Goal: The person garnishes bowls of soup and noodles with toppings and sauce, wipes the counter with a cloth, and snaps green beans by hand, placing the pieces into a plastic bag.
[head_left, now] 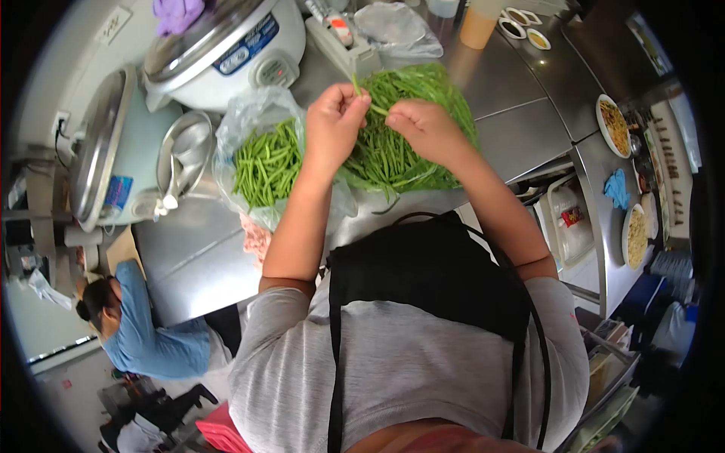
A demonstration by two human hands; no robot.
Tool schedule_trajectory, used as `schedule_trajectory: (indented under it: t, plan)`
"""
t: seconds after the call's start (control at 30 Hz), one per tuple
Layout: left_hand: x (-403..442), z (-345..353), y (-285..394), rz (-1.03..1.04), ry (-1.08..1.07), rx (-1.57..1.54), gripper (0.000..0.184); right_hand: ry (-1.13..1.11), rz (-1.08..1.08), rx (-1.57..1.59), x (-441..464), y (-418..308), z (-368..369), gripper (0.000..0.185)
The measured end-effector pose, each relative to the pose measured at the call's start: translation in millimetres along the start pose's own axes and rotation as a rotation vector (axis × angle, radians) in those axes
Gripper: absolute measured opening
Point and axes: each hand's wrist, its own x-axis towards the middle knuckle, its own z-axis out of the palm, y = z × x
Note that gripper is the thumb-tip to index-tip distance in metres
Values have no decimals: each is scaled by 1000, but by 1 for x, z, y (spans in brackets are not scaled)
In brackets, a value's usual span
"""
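Between my two hands stretches a single green bean (377,109). My left hand (336,127) pinches one end of it, with a bit sticking up past the thumb. The other end is in the closed fingers of my right hand (427,130). Below both hands lies a large green plastic bag (462,102) full of long whole green beans (384,155). To the left, beside my left forearm, a clear plastic bag (236,121) holds a pile of shorter cut beans (266,164).
A big white rice cooker (283,41) and a pale lidded pot (140,140) stand at the left. A steel bowl with ladles (186,155) sits near them. At right are bowls of food (613,124) and a blue glove (617,188). A person in blue (155,332) bends at lower left.
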Motion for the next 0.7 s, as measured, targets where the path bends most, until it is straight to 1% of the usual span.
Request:
schedule_trajectory:
  t: [0.07,0.1,0.13,0.2,0.23,0.3,0.33,0.37,0.43,0.5,0.57,0.6,0.63,0.7]
  plan:
    - [-4,-6,12,-147,-54,-146,8,-2,-50,88,-1,-5,-1,16]
    - [-7,-10,14,-219,-81,-221,9,29,-25,219,-2,-7,1,16]
    - [-10,-12,10,-234,-91,-252,10,64,1,349,-3,-9,4,16]
    - [-13,-23,3,-224,8,-267,10,128,55,603,-1,-2,4,18]
    - [-13,-29,1,-214,51,-274,10,132,80,492,1,2,1,18]
    - [-16,-54,0,-153,175,-152,9,147,124,266,6,7,-8,20]
    - [-18,-69,-1,-131,246,-70,9,64,148,-392,6,10,-13,24]
    - [-21,-86,-3,-150,273,68,12,63,68,-555,4,9,-12,24]
    - [-25,-131,-26,-210,277,481,22,61,-96,-882,-7,-1,-7,23]
    - [-35,-151,-37,-194,364,836,24,-285,15,-665,-22,-23,10,20]
    - [-41,-149,-34,-117,457,909,24,-634,-27,-550,-37,-35,33,15]
    - [-41,-146,-32,-74,503,943,24,-738,-47,-596,-43,-33,47,16]
    - [-40,-139,-29,-65,457,804,24,-841,-66,-643,-48,-26,60,17]
    - [-37,-113,-18,-44,365,523,22,-834,-22,-694,-52,-16,77,17]
